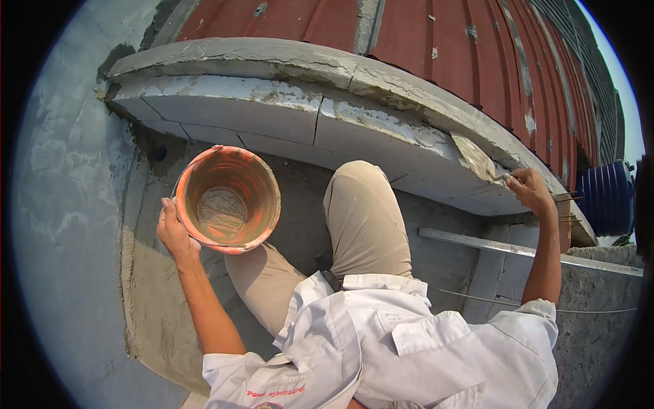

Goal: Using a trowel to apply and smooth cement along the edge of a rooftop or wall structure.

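My left hand (174, 232) grips the side of an orange plastic bucket (262, 201) by its rim or wire handle; the bucket is tilted toward me, showing grey residue on its inside bottom. My right hand (530, 191) holds a mortar-smeared trowel (477, 158) by its handle, with the blade on the top edge of a ledge of white blocks (245, 109) under a grey concrete coping (388, 92). My bent knees are below the ledge, the left one beside the bucket.
Red corrugated metal sheets (443, 41) lie beyond the coping. A blue ribbed tank (603, 201) stands at the right, near protruding rods. A long plank (490, 249) and a thin rod cross the right side. A grey plastered wall (75, 204) rises at the left.
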Motion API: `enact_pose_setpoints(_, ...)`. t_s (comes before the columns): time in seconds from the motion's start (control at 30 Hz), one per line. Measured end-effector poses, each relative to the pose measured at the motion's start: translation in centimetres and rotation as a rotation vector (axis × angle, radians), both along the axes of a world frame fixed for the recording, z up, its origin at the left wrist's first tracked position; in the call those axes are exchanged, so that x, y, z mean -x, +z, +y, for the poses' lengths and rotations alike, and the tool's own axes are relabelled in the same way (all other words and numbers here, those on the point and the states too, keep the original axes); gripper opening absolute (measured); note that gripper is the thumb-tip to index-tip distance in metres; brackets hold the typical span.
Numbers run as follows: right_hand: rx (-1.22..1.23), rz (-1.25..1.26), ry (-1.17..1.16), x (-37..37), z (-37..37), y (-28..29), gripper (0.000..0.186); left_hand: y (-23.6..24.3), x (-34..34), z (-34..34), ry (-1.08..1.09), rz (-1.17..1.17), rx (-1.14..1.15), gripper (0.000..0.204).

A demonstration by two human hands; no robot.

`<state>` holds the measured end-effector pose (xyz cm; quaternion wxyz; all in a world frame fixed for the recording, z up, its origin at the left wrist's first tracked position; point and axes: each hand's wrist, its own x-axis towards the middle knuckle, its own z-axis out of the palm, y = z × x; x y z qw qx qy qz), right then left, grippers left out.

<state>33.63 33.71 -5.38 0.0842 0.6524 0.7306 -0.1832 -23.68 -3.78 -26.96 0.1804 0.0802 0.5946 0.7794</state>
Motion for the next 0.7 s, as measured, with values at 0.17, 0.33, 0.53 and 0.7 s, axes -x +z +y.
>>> enact_pose_setpoints(0.17, -0.309, 0.316, 0.39, 5.4, -3.8, 0.8, 0.027, 2.8, 0.2, 3.1, -0.06, 0.068, -0.04, 0.044)
enact_pose_setpoints(0.33, 0.277, 0.461, 0.577, 18.7, -10.5, -2.9, 0.043, 5.0, 1.2, 4.5, -0.064, 0.188, -0.094, 0.044)
enact_pose_setpoints(0.53, 0.135, 0.554, 0.88, 26.1, -15.1, -6.9, 0.039, 6.6, 1.1, 3.9, -0.074, 0.284, -0.077, 0.044)
enact_pose_setpoints(0.7, -0.141, 0.308, 1.051, 31.0, -15.9, -10.1, 0.045, 6.5, 0.2, 4.4, -0.074, 0.321, -0.066, 0.047)
